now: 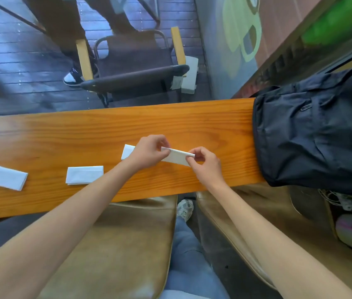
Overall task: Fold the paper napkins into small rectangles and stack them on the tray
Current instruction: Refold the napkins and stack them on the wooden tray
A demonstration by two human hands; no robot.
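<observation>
A white paper napkin (177, 156), folded into a narrow strip, is held just above the wooden table (84, 134). My left hand (149, 153) pinches its left end and my right hand (205, 164) pinches its right end. Another white napkin (127, 151) lies on the table, partly hidden behind my left hand. Two folded napkin rectangles rest further left: one (84, 175) near the table's middle, one (5, 177) near the left edge. No tray is in view.
A black backpack (315, 130) covers the table's right end. A dark chair (136, 67) with wooden armrests stands beyond the far edge, with another person's legs behind it. Tan leather seats (114, 251) lie below the near edge, beside my leg.
</observation>
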